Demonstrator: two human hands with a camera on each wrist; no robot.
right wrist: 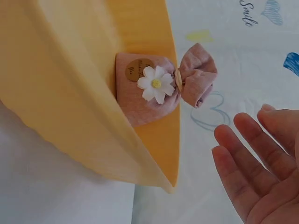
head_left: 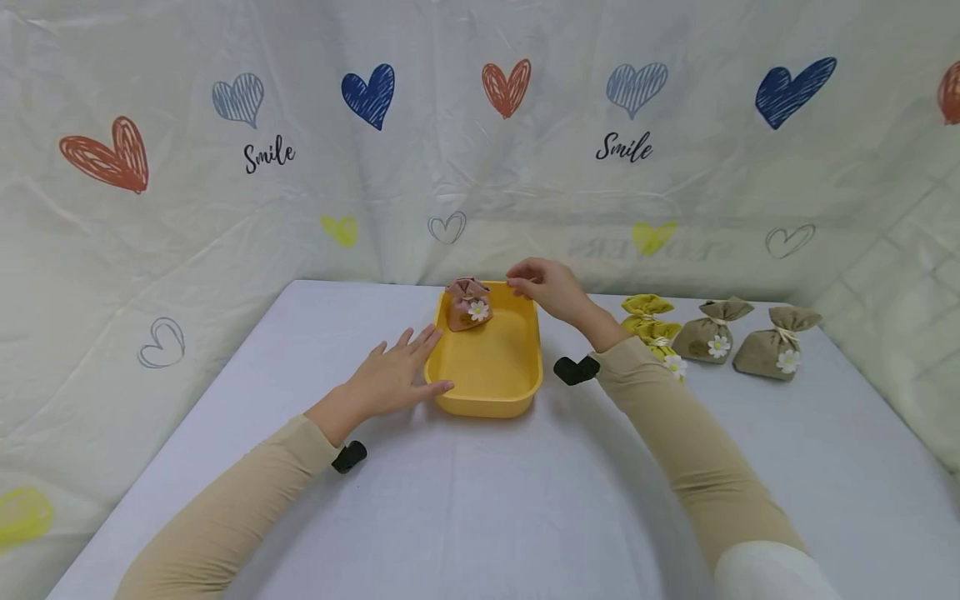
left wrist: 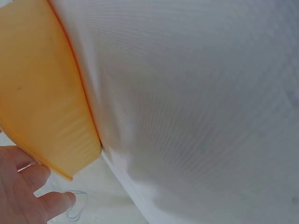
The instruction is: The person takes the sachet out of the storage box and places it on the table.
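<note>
A yellow tray [head_left: 491, 367] stands on the table, with a small pink drawstring pouch [head_left: 468, 310] upright in its back left corner. On the pouch's front are a white flower and a round brown label, clear in the right wrist view, where its gathered top [right wrist: 198, 77] rises past the rim. My left hand [head_left: 392, 377] lies at the tray's left rim with straight, spread fingers; its fingertips are near the tray wall [left wrist: 42, 93] in the left wrist view. Above the back right corner hovers my right hand [head_left: 551, 290], holding nothing, its fingers [right wrist: 252, 156] loosely bent and apart from the pouch.
To the right of the right forearm stand two yellow pouches [head_left: 647, 307], partly hidden by the sleeve, and two grey-brown pouches, one nearer [head_left: 705, 333] and one farther right [head_left: 772, 346]. A white backdrop [head_left: 450, 183] with printed hearts hangs behind the table [head_left: 450, 500].
</note>
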